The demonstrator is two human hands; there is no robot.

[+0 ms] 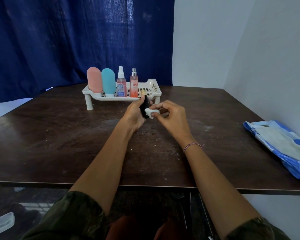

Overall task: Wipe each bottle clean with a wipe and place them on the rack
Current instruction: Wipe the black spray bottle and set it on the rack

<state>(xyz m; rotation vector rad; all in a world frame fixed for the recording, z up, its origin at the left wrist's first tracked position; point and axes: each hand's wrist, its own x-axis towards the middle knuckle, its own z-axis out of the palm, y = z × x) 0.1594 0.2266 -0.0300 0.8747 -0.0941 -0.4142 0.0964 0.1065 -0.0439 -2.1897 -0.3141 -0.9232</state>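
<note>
My left hand (135,113) grips a small black bottle (144,106) with a gold cap, held upright just in front of the white rack (156,92). My right hand (171,116) pinches a crumpled white wipe (151,112) against the bottle's lower right side. On the rack stand several bottles: a pink one (94,80), a teal one (108,82), a clear spray bottle with a white nozzle (121,84) and a pink-orange spray bottle (133,84). The right part of the rack holds nothing.
A blue and white pack of wipes (280,144) lies at the table's right edge. The dark wooden table (59,139) shows dust and crumbs. A blue curtain (76,40) hangs behind the rack. A clear plastic lid (2,223) lies on the floor at lower left.
</note>
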